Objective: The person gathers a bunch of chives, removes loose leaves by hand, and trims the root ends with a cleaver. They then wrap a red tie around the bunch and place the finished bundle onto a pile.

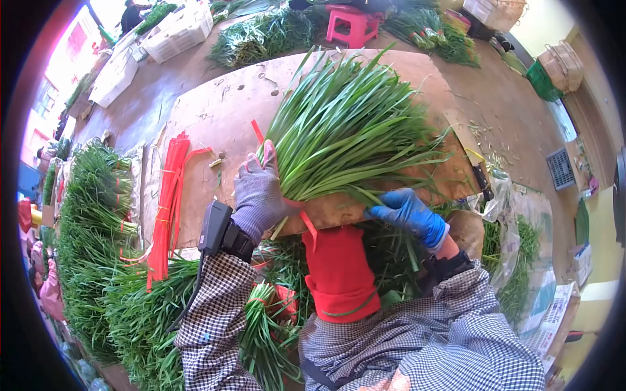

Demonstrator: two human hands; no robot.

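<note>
A large bunch of long flat green leaves, apparently garlic chives [352,124], lies fanned out on the wooden board [215,111]. My left hand [257,192], in a grey-purple knit glove, is closed around the stem end at the board's near edge. A red strip [309,225] shows beside that hand, its other end sticking up behind the fingers. My right hand [409,215], in a blue glove, pinches a few leaves at the bunch's lower right. Its fingertips are partly hidden.
A bundle of red strips [171,202] lies on the board's left side. Tied green bunches [98,221] are piled at the left. Beyond the board are more greens [261,39], a pink stool [353,26] and white crates [179,32]. A clear plastic bag [505,202] hangs at the right.
</note>
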